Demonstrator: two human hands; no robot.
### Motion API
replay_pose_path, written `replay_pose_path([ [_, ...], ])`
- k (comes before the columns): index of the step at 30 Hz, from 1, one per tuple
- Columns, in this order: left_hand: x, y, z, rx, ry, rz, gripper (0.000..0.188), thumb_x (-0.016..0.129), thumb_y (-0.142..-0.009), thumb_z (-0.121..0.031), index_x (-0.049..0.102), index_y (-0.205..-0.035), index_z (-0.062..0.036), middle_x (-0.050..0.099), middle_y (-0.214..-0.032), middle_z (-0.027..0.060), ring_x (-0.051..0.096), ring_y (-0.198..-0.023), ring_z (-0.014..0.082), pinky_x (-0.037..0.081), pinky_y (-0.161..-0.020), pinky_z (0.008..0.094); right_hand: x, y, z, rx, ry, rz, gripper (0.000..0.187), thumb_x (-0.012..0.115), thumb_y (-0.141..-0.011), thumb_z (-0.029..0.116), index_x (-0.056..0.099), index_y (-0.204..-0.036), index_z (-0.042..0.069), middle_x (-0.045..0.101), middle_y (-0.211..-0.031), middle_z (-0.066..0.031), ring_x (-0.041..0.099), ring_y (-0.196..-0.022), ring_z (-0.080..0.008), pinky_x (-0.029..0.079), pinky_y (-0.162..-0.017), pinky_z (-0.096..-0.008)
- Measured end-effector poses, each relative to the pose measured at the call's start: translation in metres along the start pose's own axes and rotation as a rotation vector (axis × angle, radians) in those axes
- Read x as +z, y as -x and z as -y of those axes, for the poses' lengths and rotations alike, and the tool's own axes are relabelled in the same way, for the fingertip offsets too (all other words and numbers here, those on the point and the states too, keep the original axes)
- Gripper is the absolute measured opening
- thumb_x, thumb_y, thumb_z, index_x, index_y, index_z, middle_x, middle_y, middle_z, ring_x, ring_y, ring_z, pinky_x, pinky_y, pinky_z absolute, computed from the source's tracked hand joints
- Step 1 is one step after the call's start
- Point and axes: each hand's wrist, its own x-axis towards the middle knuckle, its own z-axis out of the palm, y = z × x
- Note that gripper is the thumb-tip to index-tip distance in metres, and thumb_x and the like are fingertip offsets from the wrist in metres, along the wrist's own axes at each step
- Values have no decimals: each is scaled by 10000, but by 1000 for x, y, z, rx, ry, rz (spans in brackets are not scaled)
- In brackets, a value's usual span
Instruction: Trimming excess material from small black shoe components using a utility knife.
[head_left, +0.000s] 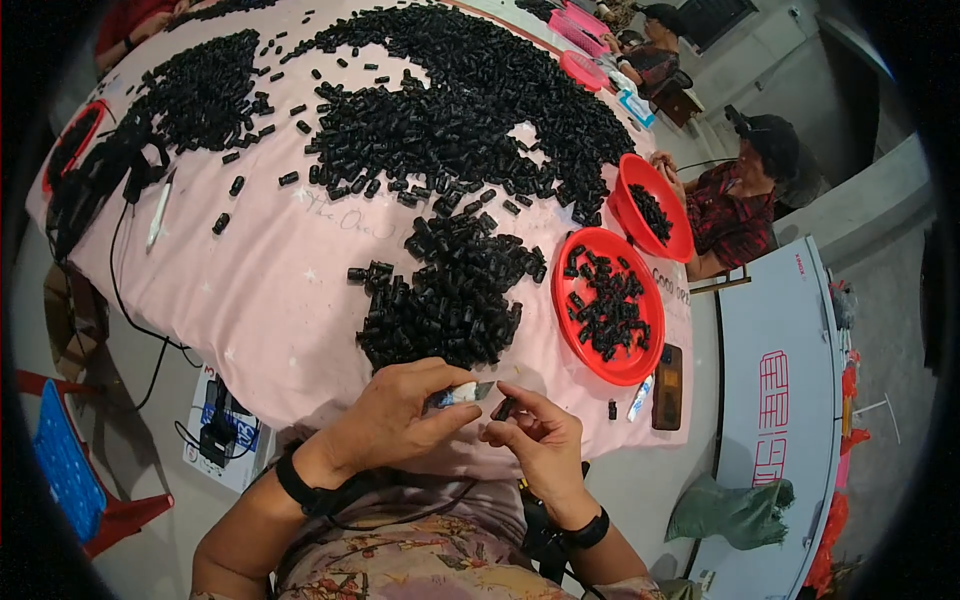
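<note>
My left hand (388, 412) grips a short blade with a white-wrapped handle (460, 395), its dark tip pointing right. Close to that tip, my right hand (545, 440) pinches a small black cylindrical part (504, 408) between thumb and fingers. Blade and part look very near each other; whether they touch I cannot tell. Just beyond my hands lies a heap of the same black parts (440, 310) on the pink cloth (270, 270). To its right a red bowl (560, 310) holds more of them.
A second red bowl (680, 235) stands behind the first. Larger piles of black parts (450, 100) spread across the far table. A phone (667, 390) lies at the right edge, a white pen (160, 212) at left. Co-workers sit at the far side, one in a plaid shirt (735, 215).
</note>
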Motion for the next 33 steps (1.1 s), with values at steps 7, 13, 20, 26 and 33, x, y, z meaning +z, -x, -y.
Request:
replay_pose_path([
  [7, 12, -1, -5, -51, 68, -41, 277, 720, -794, -138, 640, -1021, -1, 620, -804, 110, 608, -673, 183, 468, -582, 285, 4, 4, 2, 48, -35, 63, 436, 647, -848, -56, 535, -1268, -21, 633, -919, -83, 671, -822, -156, 561, -755, -264],
  [13, 13, -1, -8, -63, 25, -64, 292, 733, -772, -193, 650, -981, -7, 646, -826, 141, 654, -719, 275, 499, -636, 331, 6, 5, 4, 28, -18, 83, 433, 628, -849, -80, 527, -1267, -28, 636, -950, -97, 672, -846, -174, 573, -766, -285],
  [20, 13, -1, -6, -69, 9, -65, 291, 747, -757, -149, 651, -988, -1, 642, -829, 112, 635, -719, 179, 492, -615, 286, 7, 5, 3, 11, -7, 107, 424, 619, -852, -83, 530, -1262, -28, 644, -1000, -115, 665, -864, -169, 569, -778, -286],
  [26, 14, -1, -7, -138, 42, -74, 258, 732, -770, -132, 654, -979, -1, 636, -820, 105, 620, -706, 159, 481, -618, 272, 5, 3, 4, 18, -11, 131, 434, 636, -844, -74, 547, -1263, -6, 632, -949, -79, 658, -861, -150, 560, -766, -264],
  [33, 8, -1, 0, -43, 42, -64, 185, 632, -838, -94, 652, -998, -2, 621, -788, 115, 598, -659, 182, 463, -587, 302, 3, 4, 9, 21, -44, 70, 456, 636, -842, -74, 541, -1282, 1, 606, -871, -41, 654, -795, -133, 559, -737, -263],
])
